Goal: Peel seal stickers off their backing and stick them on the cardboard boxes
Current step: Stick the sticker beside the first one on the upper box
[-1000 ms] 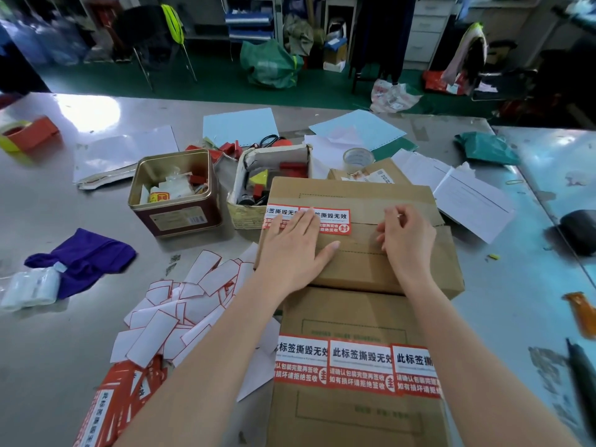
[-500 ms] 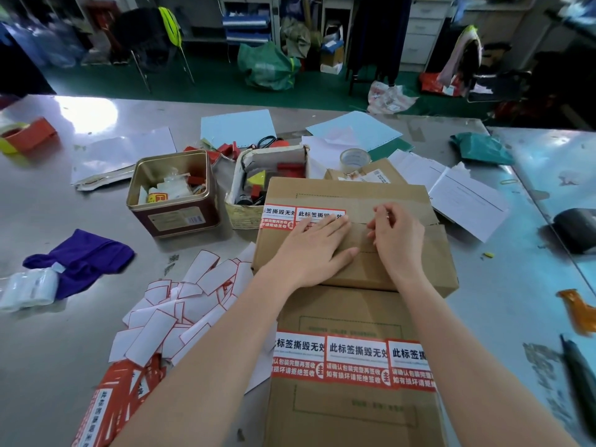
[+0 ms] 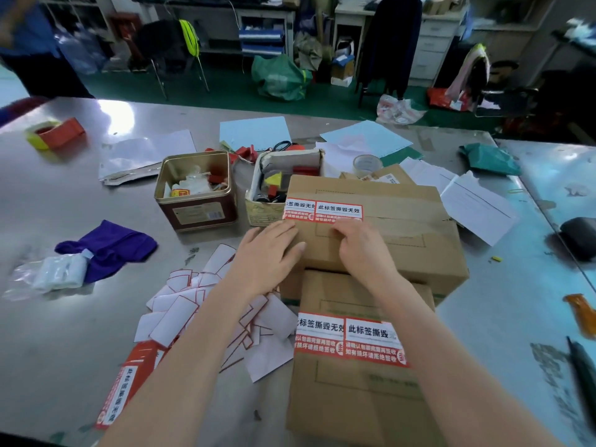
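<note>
So, count: 2 cardboard boxes stacked/overlapping center-right — far box (image 3: 403,227) and near box (image 3: 351,398), far one sitting partly on the near one's far end. 2 seal stickers (image 3: 322,210) side by side on the far box's top left, the left one wrapping over the box's left edge. 2 more visible on the near box (image 3: 348,338), right arm covers whatever's beyond them. Pile of empty white backing slips (image 3: 206,304) on the table (image 3: 64,350) left of the boxes; too many overlapping to count. Red sticker pack (image 3: 125,382) near-left of pile.

Stickers vs fingers: far box pair lies just beyond both hands' fingertips. Right hand (image 3: 361,243) fingers curled, tips pressing at the lower edge of the right sticker. Can't tell if it's pinching anything. Left hand (image 3: 271,250) flat, palm down, fingers straight and together, lying on the box's near-left corner, tips just short of the stickers.

Both forearms come in from near edge, angled in toward the far box.

Other stuff: 1 metal tin (image 3: 196,191), 1 small open carton of odds (image 3: 283,185), 1 tape roll (image 3: 367,163), purple cloth (image 3: 109,246), loose papers far side.
</note>
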### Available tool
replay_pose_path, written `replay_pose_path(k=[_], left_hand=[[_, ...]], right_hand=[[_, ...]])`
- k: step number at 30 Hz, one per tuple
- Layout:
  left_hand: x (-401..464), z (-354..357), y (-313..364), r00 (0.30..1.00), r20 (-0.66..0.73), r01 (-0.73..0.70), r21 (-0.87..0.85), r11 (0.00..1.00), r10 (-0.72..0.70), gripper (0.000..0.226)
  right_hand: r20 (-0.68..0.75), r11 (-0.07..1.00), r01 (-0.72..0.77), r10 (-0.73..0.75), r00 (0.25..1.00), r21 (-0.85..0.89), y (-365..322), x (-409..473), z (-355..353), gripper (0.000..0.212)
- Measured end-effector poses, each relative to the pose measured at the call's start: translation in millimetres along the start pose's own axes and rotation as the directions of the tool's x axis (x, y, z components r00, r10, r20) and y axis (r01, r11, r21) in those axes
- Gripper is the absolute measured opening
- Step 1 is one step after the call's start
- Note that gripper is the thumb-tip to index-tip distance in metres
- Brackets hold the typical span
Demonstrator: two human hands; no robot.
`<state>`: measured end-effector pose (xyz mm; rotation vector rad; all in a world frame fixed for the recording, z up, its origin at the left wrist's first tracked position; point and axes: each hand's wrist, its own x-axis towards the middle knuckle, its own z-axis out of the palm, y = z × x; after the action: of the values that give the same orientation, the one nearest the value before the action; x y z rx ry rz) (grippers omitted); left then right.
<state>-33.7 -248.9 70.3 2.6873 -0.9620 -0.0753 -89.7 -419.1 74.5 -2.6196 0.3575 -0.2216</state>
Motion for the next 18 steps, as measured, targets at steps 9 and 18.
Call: replay_pose_path(k=[9,18], left_hand=[[-77.2,1.9,-80.7,0.904,0.118,0.428,-0.265,0.864,-0.411,0.035],[-166.4,36.4,-170.5,0.749,0.25,0.654,-0.13,0.745,-0.614,0.043]], right_hand=[[0.208,0.978,0.159,-0.185,0.96,0.136,-97.7,-26.1,43.5,0.036],[0.432,0.968,0.071,-0.173,0.885,0.24,-164.8,-72.1,141.5,0.032]])
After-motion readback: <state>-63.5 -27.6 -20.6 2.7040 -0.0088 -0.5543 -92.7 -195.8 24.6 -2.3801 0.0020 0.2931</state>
